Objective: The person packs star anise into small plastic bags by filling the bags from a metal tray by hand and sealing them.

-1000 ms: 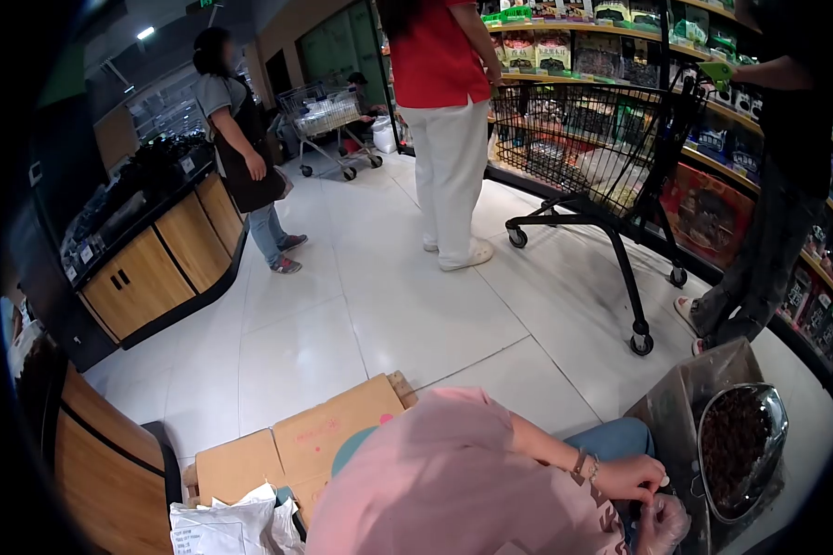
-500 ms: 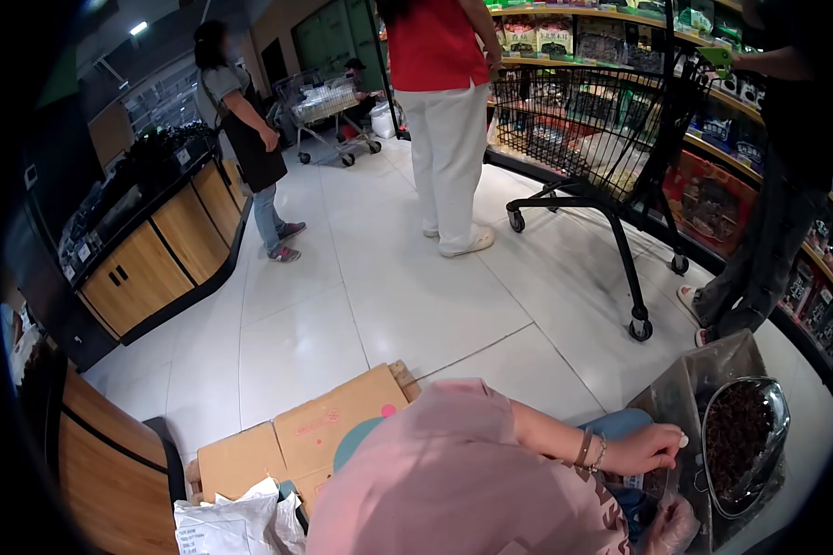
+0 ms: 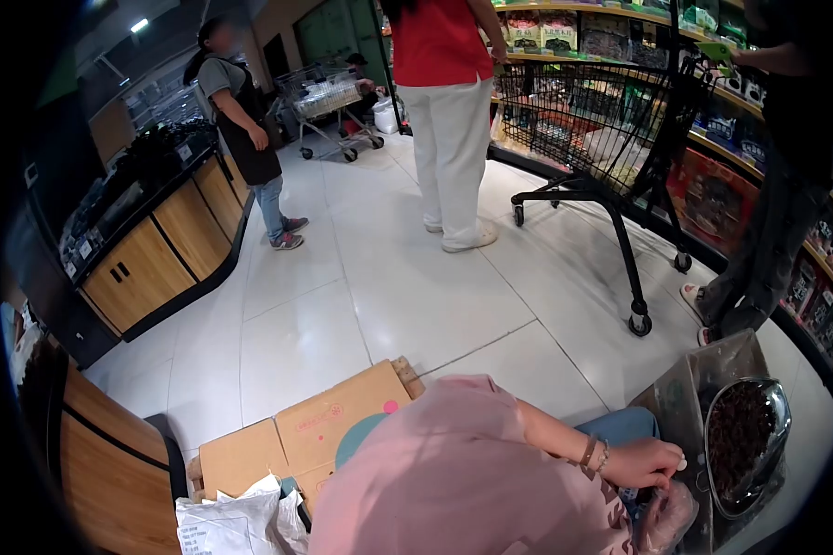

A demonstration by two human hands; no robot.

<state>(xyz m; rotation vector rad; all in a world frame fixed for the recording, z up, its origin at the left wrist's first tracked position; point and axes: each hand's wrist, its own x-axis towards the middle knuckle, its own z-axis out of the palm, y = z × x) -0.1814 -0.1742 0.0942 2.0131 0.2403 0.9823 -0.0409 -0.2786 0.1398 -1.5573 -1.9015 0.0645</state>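
My left hand (image 3: 650, 462), with bracelets on its wrist, is closed in a pinch at the lower right. Its fingertips meet the top of the clear plastic glove (image 3: 680, 502) over my right hand (image 3: 666, 525). A small white spot shows at the left fingertips; I cannot make out what it is. The right hand's fingers are blurred under the plastic. Just right of both hands, a clear-rimmed container (image 3: 748, 444) of dark reddish-brown dried pieces rests on a grey bin (image 3: 662, 393).
Flattened cardboard (image 3: 338, 407) and a white sack (image 3: 227, 523) lie at the lower left. A black shopping cart (image 3: 588, 120) stands by stocked shelves (image 3: 713, 190). Nearby are a person in red (image 3: 444, 46), one in an apron (image 3: 250, 129) and one in dark clothes (image 3: 777, 213).
My left hand has moved slightly down, closer to the gloved right hand, which has come up a little. The strip of plastic stretched between them has shortened. The person in the apron has turned.
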